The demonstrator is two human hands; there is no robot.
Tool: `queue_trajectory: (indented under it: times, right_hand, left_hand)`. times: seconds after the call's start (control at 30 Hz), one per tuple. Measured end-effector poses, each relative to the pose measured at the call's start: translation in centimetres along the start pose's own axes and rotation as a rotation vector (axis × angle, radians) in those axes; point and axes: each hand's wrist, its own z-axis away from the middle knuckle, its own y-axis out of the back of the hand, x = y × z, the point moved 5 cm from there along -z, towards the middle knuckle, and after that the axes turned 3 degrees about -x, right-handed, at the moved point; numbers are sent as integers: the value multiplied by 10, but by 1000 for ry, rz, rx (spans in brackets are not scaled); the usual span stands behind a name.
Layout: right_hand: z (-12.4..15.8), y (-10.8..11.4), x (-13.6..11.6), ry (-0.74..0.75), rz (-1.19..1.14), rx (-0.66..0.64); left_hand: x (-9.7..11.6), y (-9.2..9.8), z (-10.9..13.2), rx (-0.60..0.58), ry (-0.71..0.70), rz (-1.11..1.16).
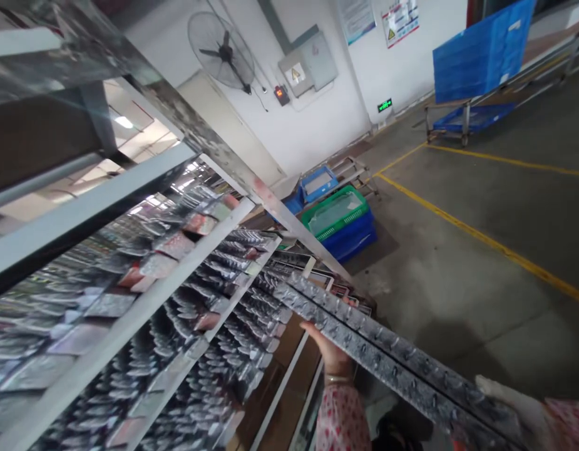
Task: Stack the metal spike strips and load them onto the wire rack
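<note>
A long grey metal bar [387, 351], with rows of small bumps along it and a dark lengthwise gap, slants from the rack down to the lower right. My left hand [333, 357] grips it near its far end, thumb on the near side and most fingers hidden beneath. At the lower right, my right hand [514, 398], pale and blurred as if gloved, holds the near end; its fingers are mostly out of sight. Close to the far end stands a metal rack [214, 147], its shelves packed with similar toothed grey bars [195, 313].
Beyond the rack, a green crate [336, 213] sits on a blue crate [359, 241]. Blue bins [481, 56] stand on a cart at the upper right. Yellow lines [486, 241] mark the grey floor. A fan [221, 53] hangs on the wall.
</note>
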Motion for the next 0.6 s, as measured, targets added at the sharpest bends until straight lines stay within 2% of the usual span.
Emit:
queue_trajectory:
  times: [0.1,0.2,0.43,0.6]
  right_hand:
    - [-4,2,-7,-31,-28,22]
    - [-21,-2,-22,-68,-73,-2]
    - [-81,-29,-67,-140,-112,-224]
    - [-124,-53,-104,-134,-49,-335]
  left_hand:
    - [-20,-13,-34,-35,43,50]
    - [-26,-14,-59,-47,74,75]
    - [-6,15,-110,-21,65,78]
    - [1,32,-123,28,42,65]
